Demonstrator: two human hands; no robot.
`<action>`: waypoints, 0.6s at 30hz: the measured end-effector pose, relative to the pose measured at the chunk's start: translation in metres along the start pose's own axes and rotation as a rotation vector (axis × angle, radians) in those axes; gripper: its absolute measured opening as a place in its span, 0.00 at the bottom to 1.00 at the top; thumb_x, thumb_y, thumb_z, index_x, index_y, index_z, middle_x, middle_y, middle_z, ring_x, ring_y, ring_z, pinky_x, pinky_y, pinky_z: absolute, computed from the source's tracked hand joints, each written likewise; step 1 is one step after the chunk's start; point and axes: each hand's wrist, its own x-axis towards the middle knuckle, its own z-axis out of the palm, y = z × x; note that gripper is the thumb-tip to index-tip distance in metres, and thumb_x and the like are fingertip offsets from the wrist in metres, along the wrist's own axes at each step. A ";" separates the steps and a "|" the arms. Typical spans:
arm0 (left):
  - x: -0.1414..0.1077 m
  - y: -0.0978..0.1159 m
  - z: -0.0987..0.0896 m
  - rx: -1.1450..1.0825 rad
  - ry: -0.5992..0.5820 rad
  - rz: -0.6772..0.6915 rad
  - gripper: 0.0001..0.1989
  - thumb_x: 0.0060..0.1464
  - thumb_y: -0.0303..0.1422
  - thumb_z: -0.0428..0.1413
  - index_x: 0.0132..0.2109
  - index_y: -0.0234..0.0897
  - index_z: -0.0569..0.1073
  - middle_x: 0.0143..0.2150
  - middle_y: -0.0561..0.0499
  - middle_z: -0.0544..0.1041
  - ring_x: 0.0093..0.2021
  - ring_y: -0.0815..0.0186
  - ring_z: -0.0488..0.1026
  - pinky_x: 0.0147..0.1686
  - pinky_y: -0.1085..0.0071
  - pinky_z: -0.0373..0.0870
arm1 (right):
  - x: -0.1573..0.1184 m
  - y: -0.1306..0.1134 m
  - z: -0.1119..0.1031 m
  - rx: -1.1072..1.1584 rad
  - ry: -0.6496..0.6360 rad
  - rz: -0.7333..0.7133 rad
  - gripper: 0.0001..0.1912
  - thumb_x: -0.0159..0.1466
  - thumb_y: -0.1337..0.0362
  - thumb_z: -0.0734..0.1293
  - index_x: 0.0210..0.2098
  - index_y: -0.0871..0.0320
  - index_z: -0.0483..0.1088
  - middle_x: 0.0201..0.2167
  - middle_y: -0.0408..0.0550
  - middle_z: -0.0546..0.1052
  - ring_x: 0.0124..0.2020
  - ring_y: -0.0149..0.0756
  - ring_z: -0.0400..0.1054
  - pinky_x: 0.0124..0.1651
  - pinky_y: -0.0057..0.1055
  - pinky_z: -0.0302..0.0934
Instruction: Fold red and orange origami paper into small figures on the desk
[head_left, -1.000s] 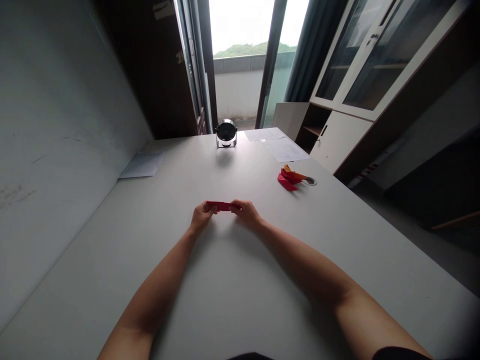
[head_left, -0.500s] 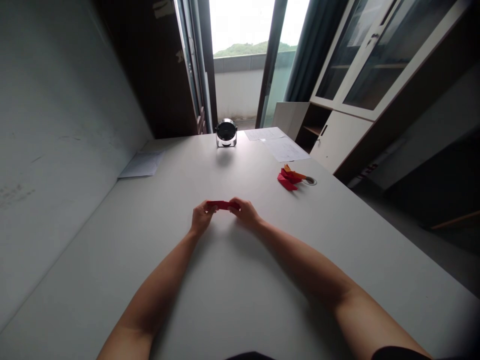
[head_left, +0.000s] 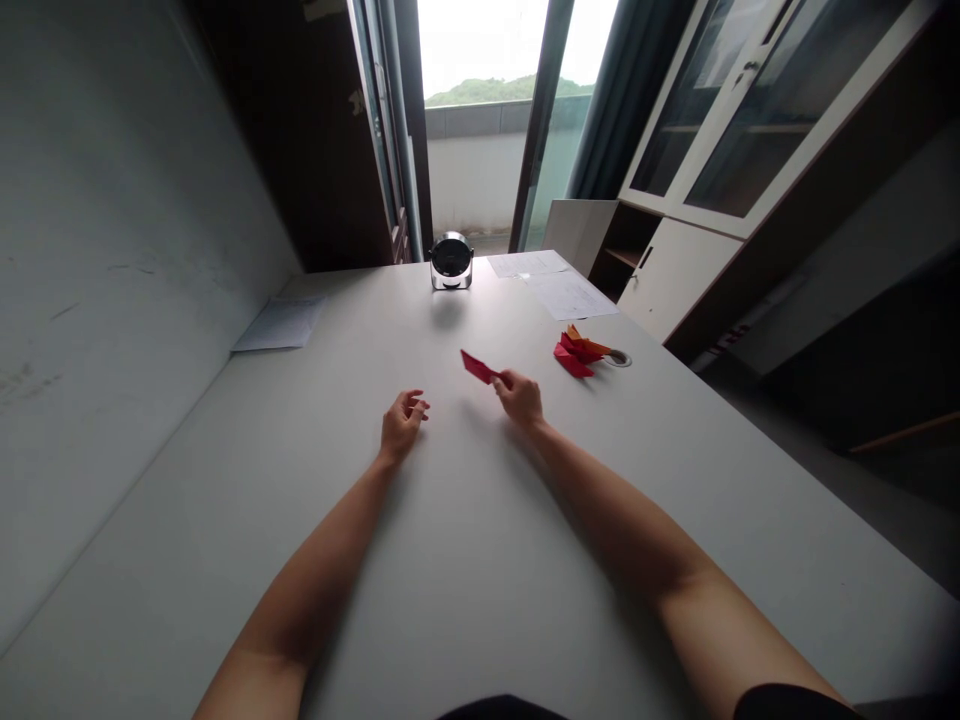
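Observation:
A narrow strip of folded red paper (head_left: 477, 367) points up and left from my right hand (head_left: 520, 397), whose thumb and fingers pinch its near end above the white table (head_left: 450, 560). To the left, my left hand (head_left: 403, 422) holds nothing, its fingers curled a little and apart. It no longer touches the paper. Beyond my right hand, on the right part of the table, lies a small pile of red and orange folded paper pieces (head_left: 576, 352).
A round black device on a metal stand (head_left: 451, 262) is at the table's far edge. Printed sheets (head_left: 574, 297) lie at the far right and a paper stack (head_left: 280, 323) by the left wall. A round cable hole (head_left: 619, 357) sits beside the folded pieces. A cabinet (head_left: 679, 275) stands to the right.
My left hand has let go of the red paper and its fingers have loosened. My right hand has moved right with the paper, which now slants up and left.

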 end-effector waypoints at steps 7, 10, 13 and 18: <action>-0.001 -0.004 0.002 0.064 -0.065 0.020 0.13 0.60 0.38 0.54 0.48 0.39 0.76 0.37 0.49 0.81 0.35 0.64 0.78 0.39 0.68 0.73 | 0.034 0.064 -0.052 -0.344 0.160 0.335 0.16 0.67 0.56 0.63 0.44 0.58 0.77 0.38 0.57 0.80 0.40 0.45 0.73 0.42 0.35 0.60; -0.002 -0.005 0.002 0.089 -0.086 0.030 0.12 0.60 0.38 0.53 0.47 0.40 0.77 0.37 0.49 0.81 0.37 0.63 0.78 0.40 0.68 0.73 | 0.034 0.077 -0.060 -0.415 0.171 0.410 0.15 0.66 0.56 0.63 0.44 0.57 0.77 0.39 0.58 0.80 0.40 0.47 0.73 0.42 0.36 0.61; -0.003 -0.003 0.001 0.115 -0.093 0.031 0.12 0.60 0.38 0.53 0.46 0.40 0.77 0.36 0.49 0.81 0.36 0.63 0.78 0.39 0.68 0.73 | 0.034 0.080 -0.059 -0.447 0.168 0.425 0.14 0.66 0.57 0.63 0.44 0.57 0.77 0.39 0.59 0.80 0.40 0.47 0.73 0.42 0.37 0.61; -0.003 0.000 0.000 0.171 -0.116 0.027 0.13 0.60 0.39 0.53 0.46 0.40 0.77 0.37 0.49 0.81 0.35 0.64 0.77 0.38 0.69 0.72 | 0.035 0.081 -0.057 -0.415 0.148 0.427 0.14 0.66 0.57 0.63 0.43 0.57 0.77 0.40 0.59 0.80 0.41 0.46 0.73 0.43 0.36 0.63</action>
